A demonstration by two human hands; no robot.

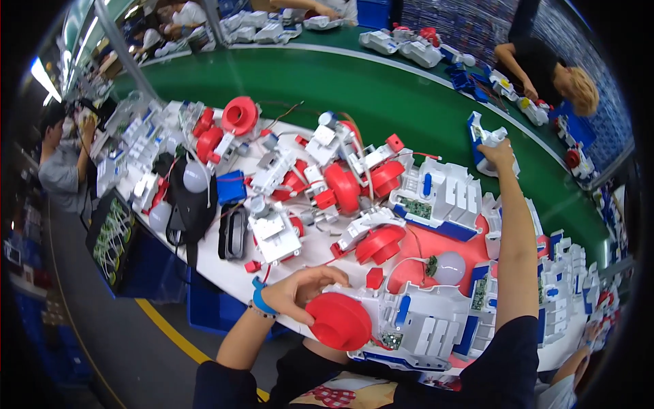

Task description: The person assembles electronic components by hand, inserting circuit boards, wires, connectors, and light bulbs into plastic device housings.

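Observation:
My left hand [294,293], with a blue band at the wrist, curls its fingers round a white assembly with a round red plastic piece [340,322]. That assembly lies against an open white housing [428,324] with a blue edge and a small circuit board inside, close to my body. Stretched out to the far right, my right hand [499,155] grips a white-and-blue housing [482,133] over the green conveyor belt [300,78]. Another open white housing [453,194] stands on the table between my arms. Beside it lies a pale round dome [449,268] with wires.
White assemblies with red round parts [342,187] crowd the table to the left. A black tray [234,233] and a black bag [184,204] lie among them. More housings [562,279] are stacked at right. Co-workers stand along the belt, one [538,75] at far right.

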